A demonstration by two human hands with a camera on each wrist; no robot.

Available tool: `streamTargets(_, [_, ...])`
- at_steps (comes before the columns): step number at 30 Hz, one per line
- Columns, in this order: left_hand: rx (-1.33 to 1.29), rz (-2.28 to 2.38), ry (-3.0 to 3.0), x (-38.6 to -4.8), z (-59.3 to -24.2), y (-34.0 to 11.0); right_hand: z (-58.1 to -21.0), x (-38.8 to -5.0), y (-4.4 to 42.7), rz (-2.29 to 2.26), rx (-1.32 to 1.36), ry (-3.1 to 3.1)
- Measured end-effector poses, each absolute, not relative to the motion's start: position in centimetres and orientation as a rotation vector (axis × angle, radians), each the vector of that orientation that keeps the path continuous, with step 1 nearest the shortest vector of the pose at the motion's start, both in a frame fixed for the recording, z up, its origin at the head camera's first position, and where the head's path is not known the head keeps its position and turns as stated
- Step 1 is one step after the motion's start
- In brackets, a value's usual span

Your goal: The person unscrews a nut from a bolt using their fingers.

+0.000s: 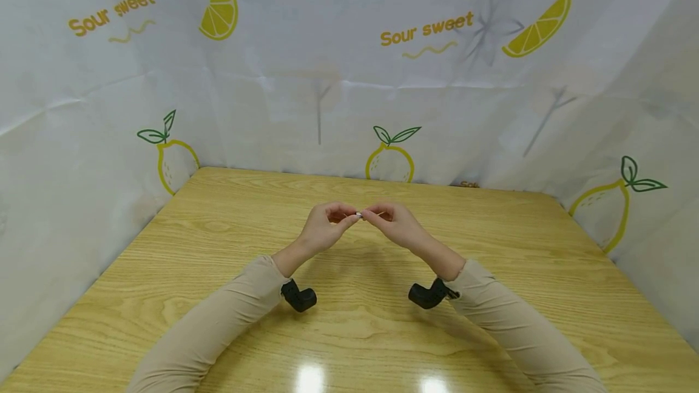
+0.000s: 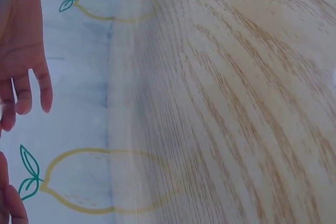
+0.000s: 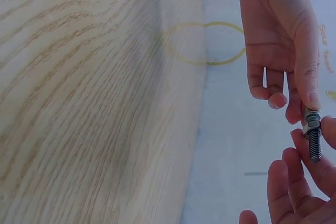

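A small metal bolt (image 1: 358, 214) is held between both hands above the table. In the right wrist view, its threaded shank (image 3: 314, 148) points toward the right hand, and a hex nut (image 3: 312, 127) sits partway along it. My left hand (image 1: 322, 226) pinches the head end with thumb and forefinger, so the head is mostly covered. The thumb and forefinger of my right hand (image 1: 401, 223) grip at the nut from either side. In the left wrist view, the right hand (image 2: 21, 40) and part of the left hand (image 2: 10, 203) appear; the bolt is out of sight.
The wooden table (image 1: 349, 332) spreads under both arms. A white cloth (image 1: 284, 120) printed with lemons hangs behind it and along both sides. Black wrist cameras hang below the left cuff (image 1: 299, 297) and right cuff (image 1: 428, 295).
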State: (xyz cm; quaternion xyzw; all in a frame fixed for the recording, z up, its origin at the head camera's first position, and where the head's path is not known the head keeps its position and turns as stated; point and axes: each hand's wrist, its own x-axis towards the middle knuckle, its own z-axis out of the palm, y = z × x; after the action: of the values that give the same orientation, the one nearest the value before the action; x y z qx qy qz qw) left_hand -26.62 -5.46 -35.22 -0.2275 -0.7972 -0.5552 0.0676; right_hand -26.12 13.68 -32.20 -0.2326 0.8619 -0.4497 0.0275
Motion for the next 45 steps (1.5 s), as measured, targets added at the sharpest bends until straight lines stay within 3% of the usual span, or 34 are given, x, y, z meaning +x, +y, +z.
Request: streamTargets(45, [-0.646, -1.699, -2.405, -26.42, -35.14, -5.37, -32.14, -25.96, 13.53, -1.315, -0.707, 2.659])
